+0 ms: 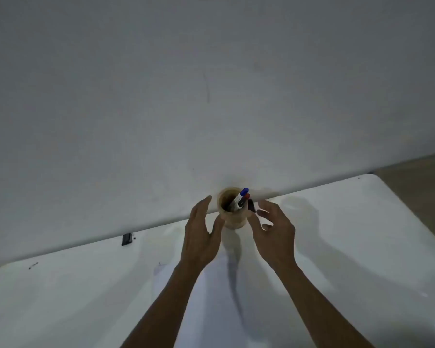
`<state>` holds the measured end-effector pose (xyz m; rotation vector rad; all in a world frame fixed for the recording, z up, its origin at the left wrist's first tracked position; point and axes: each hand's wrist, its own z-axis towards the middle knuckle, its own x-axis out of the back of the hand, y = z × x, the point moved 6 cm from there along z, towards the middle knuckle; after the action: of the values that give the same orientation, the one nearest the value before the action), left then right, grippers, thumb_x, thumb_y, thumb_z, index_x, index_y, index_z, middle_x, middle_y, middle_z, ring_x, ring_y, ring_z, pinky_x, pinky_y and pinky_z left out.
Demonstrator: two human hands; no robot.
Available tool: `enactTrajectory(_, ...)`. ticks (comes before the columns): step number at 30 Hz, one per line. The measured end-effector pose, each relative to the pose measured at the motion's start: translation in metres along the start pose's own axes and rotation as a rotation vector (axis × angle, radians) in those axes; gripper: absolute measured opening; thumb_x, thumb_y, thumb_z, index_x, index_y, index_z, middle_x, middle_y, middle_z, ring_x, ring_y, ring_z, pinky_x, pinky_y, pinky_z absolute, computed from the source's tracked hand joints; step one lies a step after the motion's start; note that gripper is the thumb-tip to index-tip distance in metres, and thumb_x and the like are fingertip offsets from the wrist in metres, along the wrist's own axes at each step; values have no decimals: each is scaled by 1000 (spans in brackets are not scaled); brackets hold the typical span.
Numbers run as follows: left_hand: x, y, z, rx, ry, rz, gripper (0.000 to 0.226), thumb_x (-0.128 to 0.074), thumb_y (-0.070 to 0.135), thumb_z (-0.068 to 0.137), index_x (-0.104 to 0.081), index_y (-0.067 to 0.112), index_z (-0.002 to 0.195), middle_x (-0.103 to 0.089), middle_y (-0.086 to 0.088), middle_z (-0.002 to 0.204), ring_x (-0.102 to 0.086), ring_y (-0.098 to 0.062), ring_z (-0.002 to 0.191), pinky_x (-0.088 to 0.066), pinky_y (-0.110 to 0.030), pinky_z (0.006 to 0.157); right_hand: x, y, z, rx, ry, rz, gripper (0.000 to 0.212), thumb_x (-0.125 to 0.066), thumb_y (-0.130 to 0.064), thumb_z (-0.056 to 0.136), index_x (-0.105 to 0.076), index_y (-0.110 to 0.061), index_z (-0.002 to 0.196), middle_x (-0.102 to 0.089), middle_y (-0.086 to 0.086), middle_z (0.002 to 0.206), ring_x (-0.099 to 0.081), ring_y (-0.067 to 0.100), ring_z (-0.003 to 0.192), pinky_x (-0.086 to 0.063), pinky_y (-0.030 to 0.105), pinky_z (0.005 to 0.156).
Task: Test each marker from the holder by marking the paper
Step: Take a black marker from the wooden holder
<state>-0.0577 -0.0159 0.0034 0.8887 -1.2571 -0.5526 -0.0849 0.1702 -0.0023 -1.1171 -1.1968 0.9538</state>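
Note:
A round tan holder (232, 219) stands at the far edge of the white table, against the wall. Three markers lean in it: a blue-capped one (243, 191), a red-capped one (247, 196) and a black one (251, 206) at its right rim. My left hand (201, 234) is just left of the holder, fingers apart, thumb close to its side. My right hand (274, 234) is just right of it, fingers spread near the black marker, holding nothing. A white sheet of paper (219, 297) lies on the table between my forearms, partly covered by them.
The white table (86, 285) runs to a plain grey wall (211, 84). A small black object (126, 239) sits at the table's far edge on the left. Small dark marks (33, 265) dot the table's left side. Bare floor (417, 182) shows at the right.

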Motion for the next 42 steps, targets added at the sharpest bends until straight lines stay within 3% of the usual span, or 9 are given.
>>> enactTrajectory(6,-15,-7,22,46,-44,-105,55,-59,35,98,-38,27,149,-46,8,151,-48,-13,135,-52,-38,100,-16,10,15,14,82,-60,28,-81,-26,87,-71,-16,111,-74,-5,106,-69,9,99,-59,23,68)
enactTrajectory(10,-20,-3,30,-14,-97,-95,51,-58,28,99,-36,59,133,-43,47,131,-48,13,122,-47,-20,90,-19,12,20,-2,145,-56,29,-85,-31,81,-74,-16,104,-74,-5,99,-68,9,93,-56,22,64)
enactTrajectory(12,-21,-5,31,1,-102,-96,57,-58,26,99,-33,68,128,-42,54,126,-47,19,119,-47,-18,89,-21,13,19,-7,167,-51,27,-86,-30,80,-74,-16,100,-74,-4,95,-68,9,88,-56,21,63)
enactTrajectory(24,-26,-8,25,8,-17,-235,58,-59,12,99,-41,52,137,-55,43,125,-54,14,121,-46,-5,91,-27,4,17,69,177,-57,19,-82,-19,83,-73,-28,96,-73,-11,88,-70,12,81,-55,30,59)
enactTrajectory(28,-29,-13,24,16,-14,-233,53,-60,14,98,-40,40,140,-60,16,134,-60,-1,121,-44,-3,90,-24,0,18,80,179,-55,15,-79,-18,87,-75,-19,101,-74,-8,91,-69,7,83,-51,17,58)
enactTrajectory(32,-29,-15,26,22,-14,-182,52,-61,17,97,-39,36,140,-70,-4,126,-68,-25,96,-42,2,76,-9,-20,17,69,222,50,10,-73,-18,92,-70,-20,102,-72,-5,93,-68,2,87,-49,14,62)
enactTrajectory(35,-27,-9,26,62,-48,-181,50,-59,17,98,-38,37,139,-69,2,112,-60,-5,75,-40,3,70,6,-47,17,110,239,170,13,-64,-15,98,-63,-27,103,-73,-2,101,-69,0,93,-53,21,78)
enactTrajectory(39,-23,-9,27,145,-79,-175,48,-57,31,99,-36,48,139,-62,13,124,-62,2,105,-42,4,75,20,-84,11,267,197,308,19,-53,-11,104,-52,-29,109,-72,10,101,-72,25,101,-56,33,90)
enactTrajectory(42,-7,-9,18,203,-12,-225,48,-55,38,98,-41,41,144,-51,15,141,-50,-5,130,-45,1,78,13,-83,3,206,105,301,15,-56,-19,103,-56,-33,108,-70,-13,92,-71,23,81,-59,33,75)
